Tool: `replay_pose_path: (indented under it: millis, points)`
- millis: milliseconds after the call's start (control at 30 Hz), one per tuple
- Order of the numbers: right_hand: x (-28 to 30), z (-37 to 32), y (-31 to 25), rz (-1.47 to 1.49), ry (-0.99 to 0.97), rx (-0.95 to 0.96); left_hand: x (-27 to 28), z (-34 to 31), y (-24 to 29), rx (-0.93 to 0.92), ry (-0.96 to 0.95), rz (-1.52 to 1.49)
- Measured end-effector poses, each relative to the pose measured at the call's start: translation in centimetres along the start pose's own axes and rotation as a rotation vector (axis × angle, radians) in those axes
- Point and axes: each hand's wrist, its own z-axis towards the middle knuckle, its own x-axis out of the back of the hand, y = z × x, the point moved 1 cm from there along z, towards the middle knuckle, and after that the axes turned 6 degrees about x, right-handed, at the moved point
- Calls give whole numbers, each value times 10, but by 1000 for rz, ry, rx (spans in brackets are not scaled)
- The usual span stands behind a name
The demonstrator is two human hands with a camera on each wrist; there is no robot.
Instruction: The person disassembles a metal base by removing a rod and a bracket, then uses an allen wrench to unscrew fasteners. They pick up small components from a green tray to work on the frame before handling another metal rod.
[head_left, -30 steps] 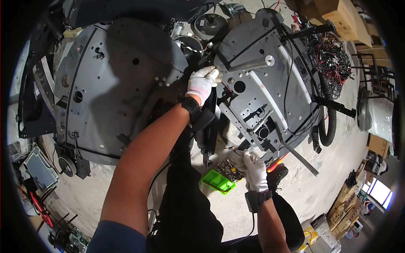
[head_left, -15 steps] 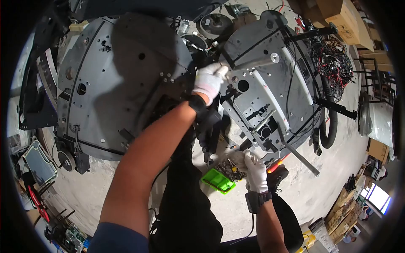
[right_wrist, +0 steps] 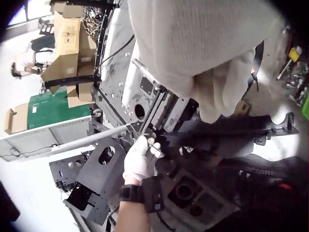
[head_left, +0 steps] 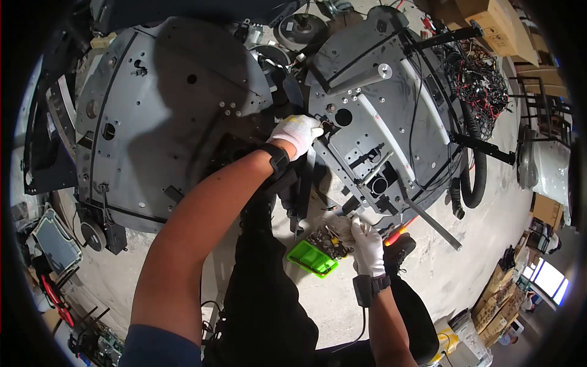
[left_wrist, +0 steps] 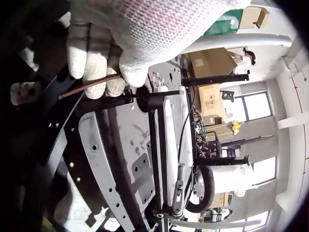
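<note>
The gloved left hand (head_left: 298, 133) is at the inner edge of the right grey panel (head_left: 391, 55), left of its round hole. In the left wrist view this hand (left_wrist: 159, 34) pinches a thin reddish-brown rod (left_wrist: 77, 90) between thumb and fingers. Where the rod's far end bears is unclear. Beside the panel's near end, close to a slotted metal bracket (head_left: 342, 165), is the gloved right hand (head_left: 368, 248). Its fingers are bent in the right wrist view (right_wrist: 203, 53); whether they hold anything is hidden.
A green tray (head_left: 312, 258) and a pile of small hardware (head_left: 328, 241) lie on the floor by the right hand, near a red-and-yellow handle (head_left: 394, 235). Another grey panel (head_left: 165, 122) stands left. Tangled wires (head_left: 483, 79) and a black hose (head_left: 480, 183) lie right.
The left hand has come down along the panel's inner edge, nearer the bracket. The right hand remains beside the panel's near end. The head view has shifted slightly.
</note>
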Motion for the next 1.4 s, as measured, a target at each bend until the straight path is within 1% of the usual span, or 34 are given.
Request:
replay_pose_path:
  millis: [200, 333, 400, 500, 567, 700, 800, 867, 967, 1067, 1200, 1267, 1300, 1367, 1400]
  points:
    - [4, 2, 6, 75, -21, 19, 0, 0, 0, 12, -11, -13]
    - [2, 2, 4, 26, 1, -18, 3, -4, 4, -3, 10, 88]
    - [2, 2, 7, 100, 20, 19, 4, -4, 6, -11, 32, 108]
    - [5, 3, 11, 105, 11, -9, 8, -1, 10, 17, 8, 179]
    - [8, 2, 10, 83, -8, -21, 9, 2, 13, 48, -14, 296]
    - [8, 1, 5, 73, -25, -25, 10, 4, 14, 24, -25, 331]
    - [10, 0, 6, 68, -23, -15, 6, 5, 10, 32, 14, 358]
    - [9, 0, 5, 63, -20, -16, 3, 3, 5, -136, 174, 345]
    - [9, 1, 10, 72, -27, -29, 3, -1, 5, -175, 231, 412]
    - [8, -1, 13, 116, -21, -34, 1, -5, 10, -141, 237, 477]
    - [8, -1, 13, 144, -13, -33, 2, -7, 20, -119, 206, 545]
    - [9, 1, 16, 139, -12, -36, 1, -4, 21, -102, 172, 660]
    - [9, 1, 16, 136, -10, -38, 2, -4, 21, -102, 177, 661]
    - [8, -1, 13, 123, -21, -36, 4, -10, 23, -196, 225, 717]
    - [9, -3, 11, 111, -27, -34, -1, -8, 17, -254, 304, 694]
